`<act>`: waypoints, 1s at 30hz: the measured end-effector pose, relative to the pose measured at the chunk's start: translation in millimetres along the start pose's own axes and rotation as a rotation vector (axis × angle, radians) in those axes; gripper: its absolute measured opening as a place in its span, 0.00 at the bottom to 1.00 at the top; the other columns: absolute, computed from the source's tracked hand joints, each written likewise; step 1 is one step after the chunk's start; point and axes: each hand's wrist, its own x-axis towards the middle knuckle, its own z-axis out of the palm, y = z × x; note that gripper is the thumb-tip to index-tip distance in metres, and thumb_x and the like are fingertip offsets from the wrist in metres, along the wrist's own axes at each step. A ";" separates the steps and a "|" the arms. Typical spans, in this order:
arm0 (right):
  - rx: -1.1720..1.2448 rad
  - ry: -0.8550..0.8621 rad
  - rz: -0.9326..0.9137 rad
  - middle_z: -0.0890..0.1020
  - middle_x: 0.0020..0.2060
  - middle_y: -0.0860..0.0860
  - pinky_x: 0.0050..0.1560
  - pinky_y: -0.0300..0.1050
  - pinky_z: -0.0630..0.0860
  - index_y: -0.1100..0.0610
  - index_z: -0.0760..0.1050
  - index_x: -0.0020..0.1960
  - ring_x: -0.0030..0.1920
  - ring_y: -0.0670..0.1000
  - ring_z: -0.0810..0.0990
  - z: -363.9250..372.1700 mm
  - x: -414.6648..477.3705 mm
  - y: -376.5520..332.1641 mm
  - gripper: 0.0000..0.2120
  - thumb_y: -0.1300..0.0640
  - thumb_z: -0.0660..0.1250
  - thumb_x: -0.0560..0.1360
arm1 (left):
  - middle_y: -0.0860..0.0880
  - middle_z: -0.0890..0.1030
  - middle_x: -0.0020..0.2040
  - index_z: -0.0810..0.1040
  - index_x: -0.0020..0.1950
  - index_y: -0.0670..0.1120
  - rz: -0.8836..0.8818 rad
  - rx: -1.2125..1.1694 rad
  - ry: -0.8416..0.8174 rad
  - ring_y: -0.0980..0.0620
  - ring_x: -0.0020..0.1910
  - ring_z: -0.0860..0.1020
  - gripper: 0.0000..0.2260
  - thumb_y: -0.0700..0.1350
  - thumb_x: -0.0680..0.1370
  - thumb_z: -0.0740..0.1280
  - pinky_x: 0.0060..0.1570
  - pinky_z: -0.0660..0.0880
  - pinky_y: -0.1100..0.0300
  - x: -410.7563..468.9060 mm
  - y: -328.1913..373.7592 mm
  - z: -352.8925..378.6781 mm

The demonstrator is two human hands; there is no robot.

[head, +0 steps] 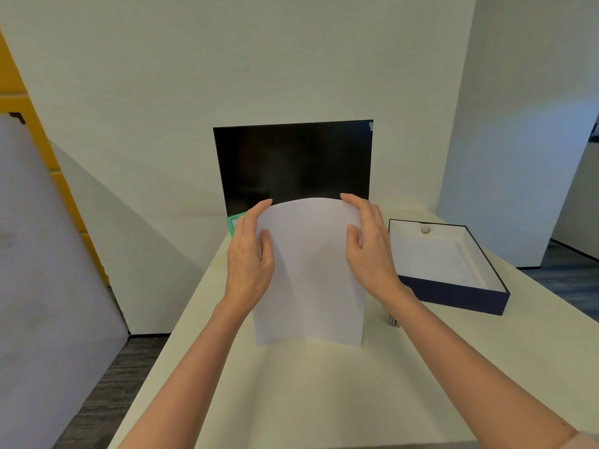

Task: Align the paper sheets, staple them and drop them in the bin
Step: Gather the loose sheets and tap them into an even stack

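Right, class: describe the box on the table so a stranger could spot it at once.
Start at the pale table with the black screen standing at its back. To the screen's right lies a shallow open box. It alone is navy outside and white inside, with a round disc near its far wall.

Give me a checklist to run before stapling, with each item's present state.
1. Paper sheets stand on their bottom edge on the table: ok.
2. Left hand and right hand hold the sheets' side edges: ok.
3. Sheet edges flush: cannot tell; the top bows.
4. Stapler at hand: cannot tell; only a small metal object shows beside the right forearm.
5. Box open for the drop: ok.
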 end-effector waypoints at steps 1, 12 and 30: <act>0.000 0.000 0.002 0.70 0.61 0.51 0.48 0.16 0.62 0.51 0.65 0.70 0.53 0.28 0.67 0.1 0.0 -0.3 0.23 0.68 0.54 0.78 | 0.50 0.70 0.69 0.64 0.73 0.50 0.006 -0.010 0.004 0.58 0.64 0.69 0.21 0.37 0.80 0.58 0.56 0.58 0.83 -0.1 0.1 0.2; 0.069 -0.087 0.184 0.70 0.57 0.47 0.48 0.31 0.69 0.49 0.66 0.66 0.56 0.46 0.70 -9.5 38.5 -6.3 0.27 0.73 0.55 0.74 | 0.56 0.73 0.59 0.68 0.67 0.52 -0.081 -0.039 -0.129 0.58 0.48 0.72 0.20 0.35 0.77 0.58 0.52 0.67 0.65 41.6 3.9 -8.4; -0.196 -0.371 0.771 0.71 0.57 0.55 0.49 0.49 0.75 0.48 0.70 0.61 0.50 0.58 0.76 104.2 -32.1 142.1 0.23 0.66 0.53 0.71 | 0.51 0.75 0.51 0.67 0.57 0.55 -0.728 0.154 -0.545 0.47 0.53 0.73 0.19 0.34 0.74 0.55 0.54 0.57 0.55 -40.1 -139.9 109.2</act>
